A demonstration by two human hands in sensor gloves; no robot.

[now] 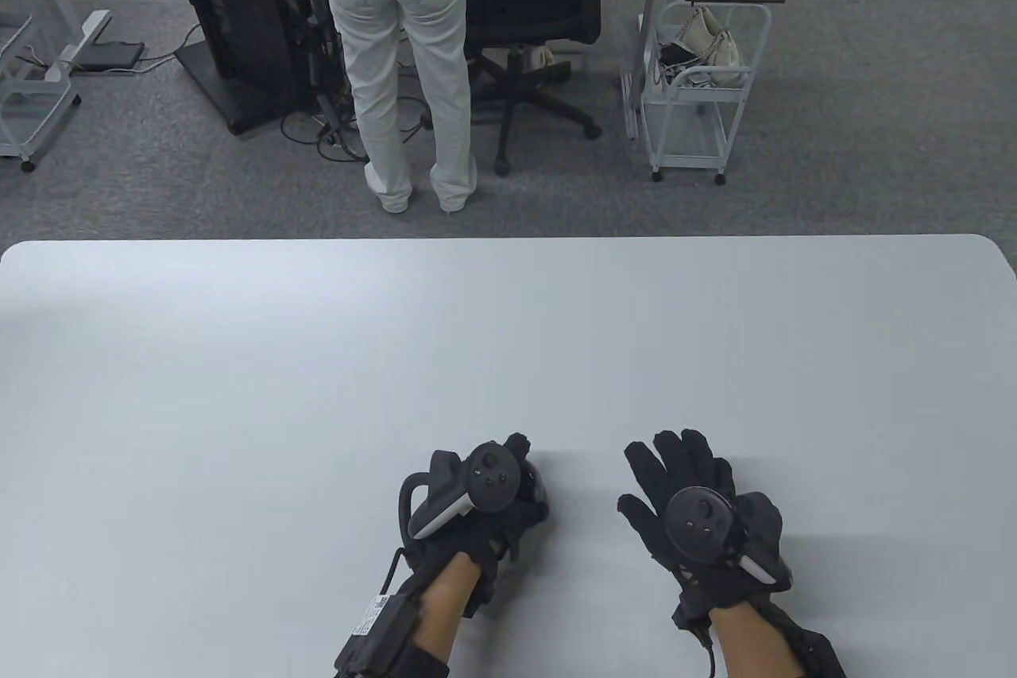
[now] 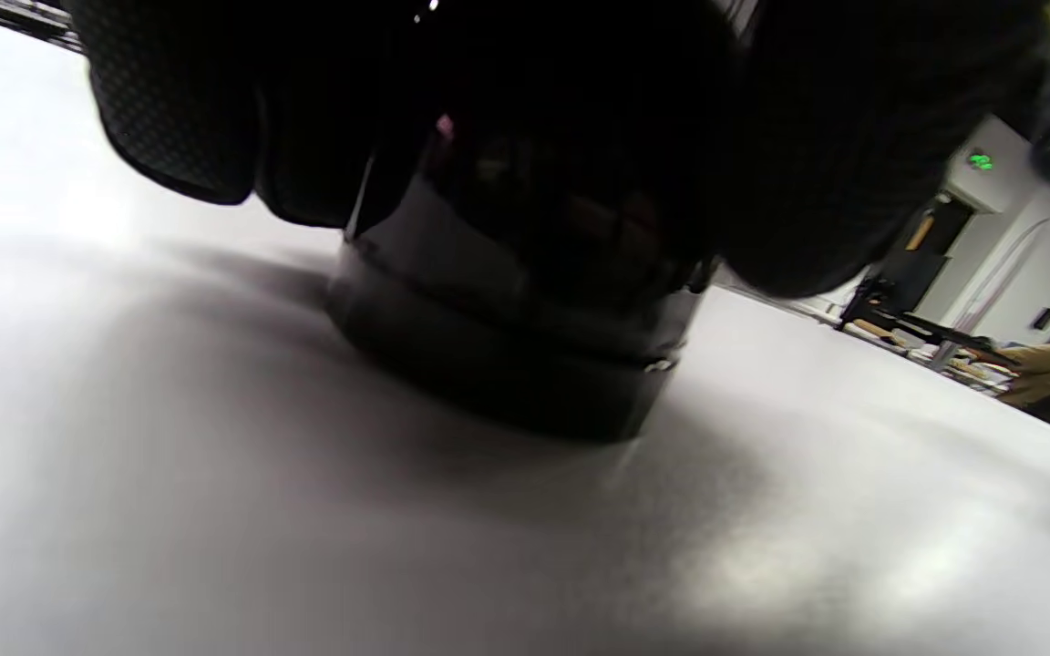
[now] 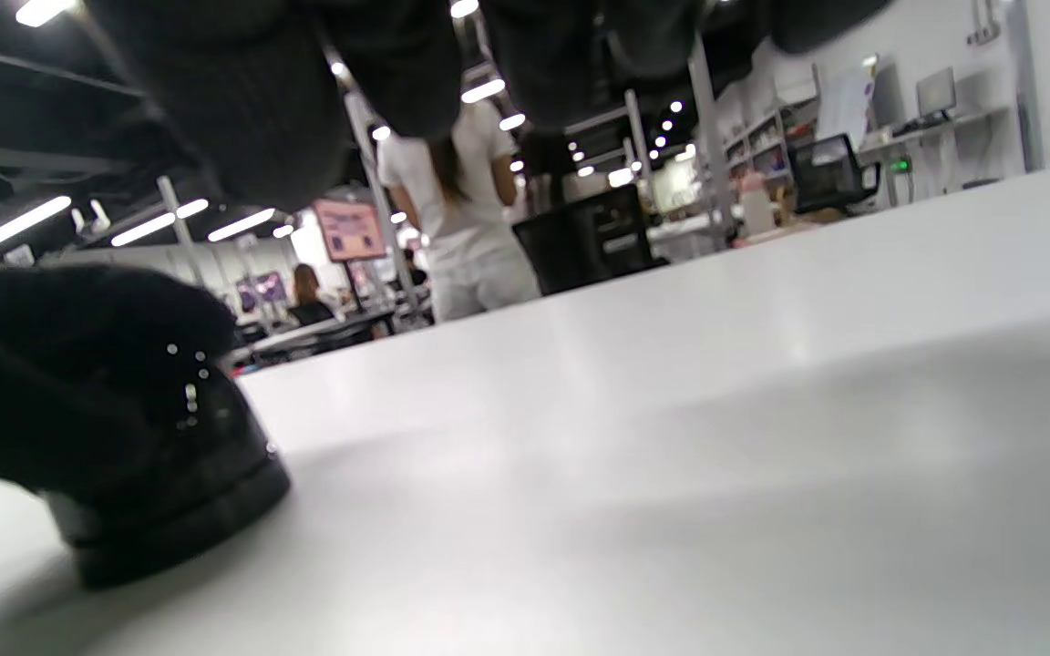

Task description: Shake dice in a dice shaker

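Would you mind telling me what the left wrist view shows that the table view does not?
Only the left wrist view shows the black dice shaker standing with its base on the table, gloved fingers over its top. Only the table view shows the right hand lying flat, apart from it. Both show the left hand covering the shaker.

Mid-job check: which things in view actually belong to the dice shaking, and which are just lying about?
Belongs to the job:
- glossy black round dice shaker, standing on the white table
- left hand, fingers around the shaker
- right hand, flat beside it, holding nothing

Just about:
- white wire cart
- black office chair
- person in pale jeans
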